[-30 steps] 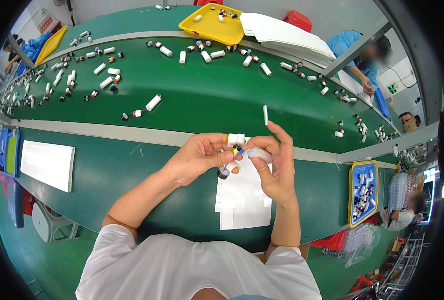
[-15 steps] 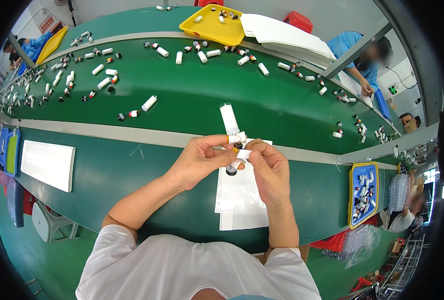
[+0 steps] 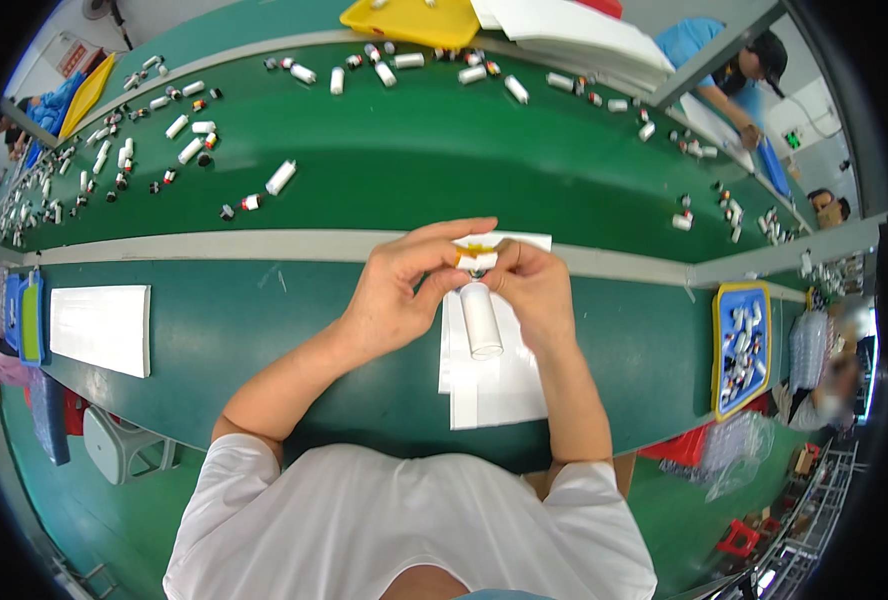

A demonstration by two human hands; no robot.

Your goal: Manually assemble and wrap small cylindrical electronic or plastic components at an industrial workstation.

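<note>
Both hands work close together over the middle of the bench. My left hand (image 3: 396, 285) is closed, its thumb and index finger pinching a small white part with an orange-yellow band (image 3: 478, 262). Closed on the other side of that part is my right hand (image 3: 536, 290), with thumb and fingers bent round it. Below the fingertips a white cylinder in a clear sleeve (image 3: 482, 322) points toward me; it appears joined to the banded part, though fingers hide the joint. Beneath lie white sheets (image 3: 499, 400).
Across a raised rail (image 3: 294, 244), a green belt (image 3: 384, 170) carries many similar white cylinders with dark and red ends. A stack of white sheets (image 3: 101, 330) lies left. At right stands a blue tray in a yellow one (image 3: 718, 360), holding more parts. Someone in blue (image 3: 692, 45) works beyond.
The white cylinder, which pointed away from me, now points toward me. The small white piece between my fingers has turned with it. My view has tilted slightly.
</note>
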